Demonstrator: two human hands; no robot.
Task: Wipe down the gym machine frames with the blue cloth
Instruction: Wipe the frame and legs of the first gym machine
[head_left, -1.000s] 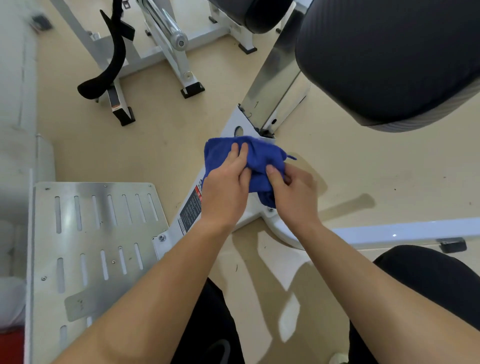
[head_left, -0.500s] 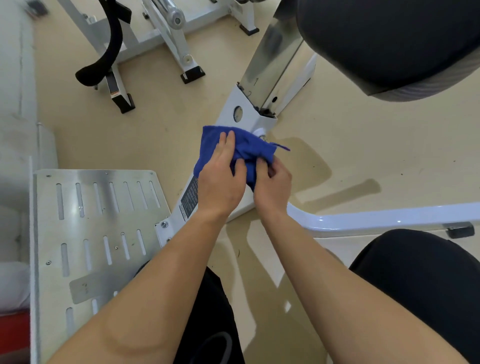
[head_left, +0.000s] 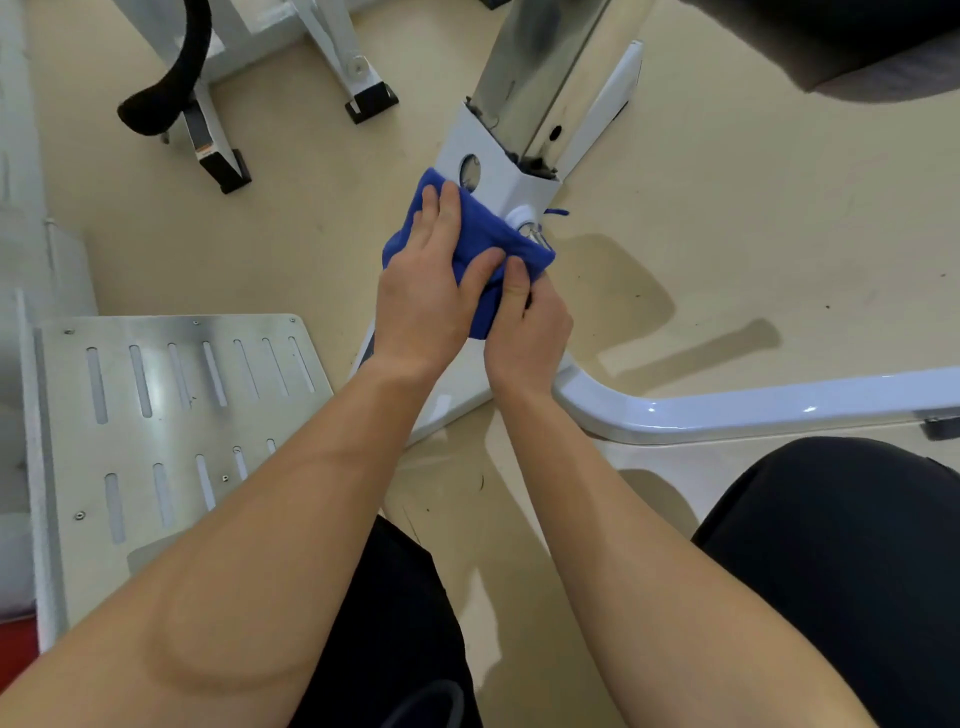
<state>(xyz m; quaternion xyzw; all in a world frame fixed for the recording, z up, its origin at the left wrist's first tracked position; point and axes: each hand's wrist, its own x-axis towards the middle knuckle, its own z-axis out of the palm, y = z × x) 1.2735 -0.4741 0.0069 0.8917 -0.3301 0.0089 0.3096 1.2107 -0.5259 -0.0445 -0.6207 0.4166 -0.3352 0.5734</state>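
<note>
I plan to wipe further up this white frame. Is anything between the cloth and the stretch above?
Nothing blocks it. The cloth lies on the frame, the left hand pressing it, the right hand pinching it; only a round white cap sits at its upper edge.

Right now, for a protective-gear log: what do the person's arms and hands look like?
The left forearm and right forearm are bare, with no sleeves in view. The left hand and right hand wear no gloves, and no watch, ring or band shows. A faint curved line marks the left forearm near the elbow.
</note>
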